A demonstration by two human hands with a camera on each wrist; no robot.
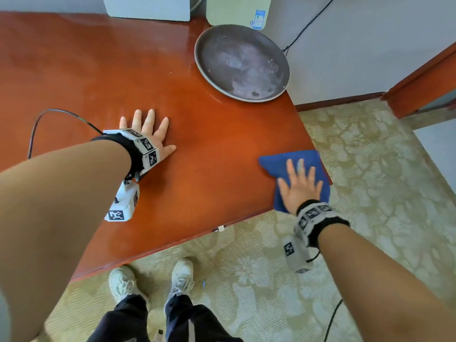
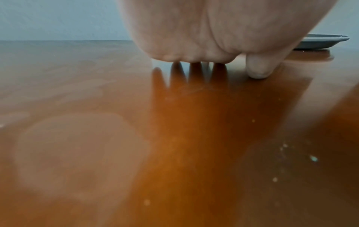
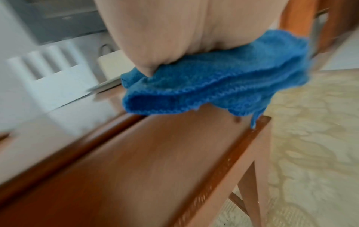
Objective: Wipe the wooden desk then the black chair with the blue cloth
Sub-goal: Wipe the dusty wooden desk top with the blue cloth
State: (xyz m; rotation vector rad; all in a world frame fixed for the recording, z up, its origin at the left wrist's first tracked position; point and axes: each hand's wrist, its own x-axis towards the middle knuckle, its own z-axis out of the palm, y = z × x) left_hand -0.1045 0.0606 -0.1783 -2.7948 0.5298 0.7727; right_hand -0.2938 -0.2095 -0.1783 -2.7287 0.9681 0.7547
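The blue cloth [image 1: 281, 166], a soft, rumpled knit-like square, lies at the desk's [image 1: 209, 149] near right corner, its edge overhanging the rim. The right hand [image 1: 299, 185] presses it flat, fingers straight and spread. The left hand [image 1: 150, 134] rests splayed mid-desk, holding nothing.

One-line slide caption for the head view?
Right hand presses blue cloth flat at the wooden desk corner; left hand rests open on it.

Black wrist straps [image 1: 128, 149] carry white marker-printed camera blocks [image 1: 123, 203], with dark trousers [image 1: 187, 322] and white sneakers [image 1: 181, 275].
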